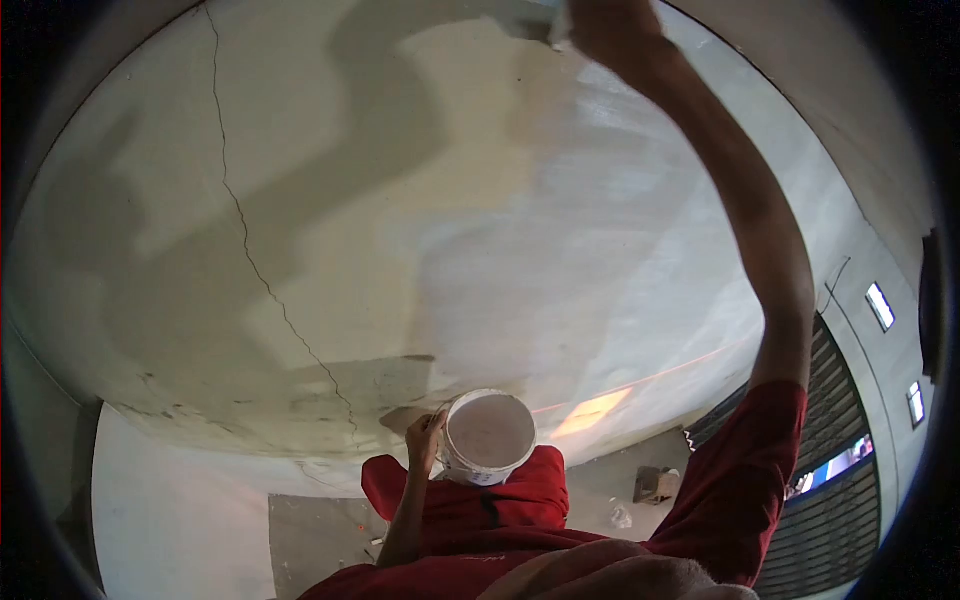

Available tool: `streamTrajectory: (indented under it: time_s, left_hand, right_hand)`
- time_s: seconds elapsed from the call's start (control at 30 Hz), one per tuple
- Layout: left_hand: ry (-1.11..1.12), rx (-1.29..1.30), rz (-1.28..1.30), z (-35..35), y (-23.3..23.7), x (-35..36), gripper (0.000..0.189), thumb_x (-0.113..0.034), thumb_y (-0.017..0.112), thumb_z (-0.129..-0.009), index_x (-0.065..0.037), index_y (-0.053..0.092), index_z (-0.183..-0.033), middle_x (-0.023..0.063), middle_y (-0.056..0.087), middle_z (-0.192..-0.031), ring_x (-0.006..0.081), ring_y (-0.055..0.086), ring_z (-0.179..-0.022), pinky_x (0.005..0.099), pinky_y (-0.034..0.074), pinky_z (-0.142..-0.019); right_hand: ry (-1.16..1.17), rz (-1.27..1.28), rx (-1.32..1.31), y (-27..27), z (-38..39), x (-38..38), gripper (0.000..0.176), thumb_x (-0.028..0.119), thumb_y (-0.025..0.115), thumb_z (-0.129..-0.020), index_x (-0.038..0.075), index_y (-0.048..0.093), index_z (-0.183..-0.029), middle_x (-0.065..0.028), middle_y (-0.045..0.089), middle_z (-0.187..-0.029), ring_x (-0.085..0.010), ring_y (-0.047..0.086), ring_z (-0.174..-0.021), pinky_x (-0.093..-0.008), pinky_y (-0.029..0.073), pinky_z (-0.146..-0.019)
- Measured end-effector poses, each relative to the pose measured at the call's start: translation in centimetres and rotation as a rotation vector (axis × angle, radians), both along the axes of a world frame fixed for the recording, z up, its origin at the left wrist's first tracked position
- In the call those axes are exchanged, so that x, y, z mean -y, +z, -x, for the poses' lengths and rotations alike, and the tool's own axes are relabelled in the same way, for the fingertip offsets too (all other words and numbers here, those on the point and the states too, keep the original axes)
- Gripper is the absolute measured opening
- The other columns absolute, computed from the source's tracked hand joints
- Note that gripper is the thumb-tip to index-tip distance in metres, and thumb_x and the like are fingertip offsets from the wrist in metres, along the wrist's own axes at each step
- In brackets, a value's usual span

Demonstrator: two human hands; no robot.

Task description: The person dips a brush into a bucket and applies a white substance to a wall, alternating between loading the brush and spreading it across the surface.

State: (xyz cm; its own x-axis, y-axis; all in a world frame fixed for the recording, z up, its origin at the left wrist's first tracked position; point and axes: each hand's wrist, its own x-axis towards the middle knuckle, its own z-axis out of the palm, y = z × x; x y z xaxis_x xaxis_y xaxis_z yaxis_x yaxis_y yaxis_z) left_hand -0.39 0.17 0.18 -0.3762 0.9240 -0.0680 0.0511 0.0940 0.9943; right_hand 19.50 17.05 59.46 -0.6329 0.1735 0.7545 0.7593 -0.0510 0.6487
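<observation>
Head view. Landmark: round white plastic bucket with pale contents, in front of red-clothed legs. Left hand: at the bucket's left edge, fingers clamped on it. Right hand: far above the bucket, near the pale painted wall, small whitish object beside it; finger closure cut off, cannot tell. Thin dark jagged crack: wall, up-left of bucket.
</observation>
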Motion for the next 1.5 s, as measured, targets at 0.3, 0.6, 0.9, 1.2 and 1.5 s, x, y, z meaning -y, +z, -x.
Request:
streamTrajectory:
  time_s: [0.3, 0.6, 0.9, 1.2, 1.5]
  left_hand:
    - [-0.014, -0.018, 0.016, 0.6, -2.2, -1.0, 0.045, -0.038, 0.067, -0.082, 0.001, 0.052, -0.064, 0.0007, 0.041, -0.057, 0.0105, 0.036, -0.058, 0.0294, 0.032, -0.054]
    - [-0.011, 0.029, 0.079, 0.1, -0.6, -0.5, 0.045, -0.039, 0.067, -0.082, 0.000, 0.054, -0.064, -0.0010, 0.040, -0.056, 0.0090, 0.036, -0.056, 0.0285, 0.031, -0.052]
    - [-0.017, -0.001, 0.080, 0.3, -1.0, -0.5, 0.048, -0.044, 0.067, -0.080, 0.002, 0.059, -0.070, -0.0003, 0.043, -0.056, 0.0088, 0.039, -0.057, 0.0278, 0.033, -0.052]
    - [-0.004, 0.020, 0.035, 0.2, -1.3, -0.4, 0.048, -0.044, 0.067, -0.080, 0.003, 0.060, -0.070, 0.0008, 0.045, -0.057, 0.0095, 0.039, -0.058, 0.0280, 0.033, -0.054]
    - [0.003, 0.011, 0.046, 0.3, -1.8, -0.8, 0.045, -0.041, 0.066, -0.081, 0.003, 0.063, -0.073, 0.0019, 0.047, -0.058, 0.0089, 0.040, -0.059, 0.0267, 0.033, -0.054]
  right_hand:
    - [0.392, 0.352, -0.184, -2.5, 10.3, 5.5, 0.011, 0.007, 0.058, -0.074, 0.001, 0.065, -0.080, -0.0160, 0.065, -0.084, -0.0283, 0.065, -0.080, -0.0397, 0.052, -0.073]
    - [0.176, 0.210, -0.139, -1.2, -5.5, -3.1, 0.014, 0.018, 0.059, -0.077, 0.006, 0.066, -0.079, -0.0143, 0.066, -0.080, -0.0277, 0.064, -0.079, -0.0427, 0.052, -0.066]
    - [-0.358, 0.034, -0.170, -0.3, -8.7, 1.2, 0.011, 0.015, 0.063, -0.069, 0.008, 0.067, -0.077, -0.0120, 0.066, -0.077, -0.0248, 0.065, -0.078, -0.0375, 0.051, -0.070]
    - [0.137, 0.149, 0.010, -3.3, 10.8, 6.4, 0.011, 0.005, 0.053, -0.079, 0.004, 0.064, -0.080, -0.0166, 0.062, -0.077, -0.0227, 0.063, -0.073, -0.0340, 0.049, -0.064]
    - [0.471, 0.343, -0.284, -2.7, 8.2, -0.3, 0.018, 0.007, 0.057, -0.071, 0.000, 0.064, -0.087, -0.0176, 0.064, -0.087, -0.0315, 0.063, -0.081, -0.0394, 0.051, -0.074]
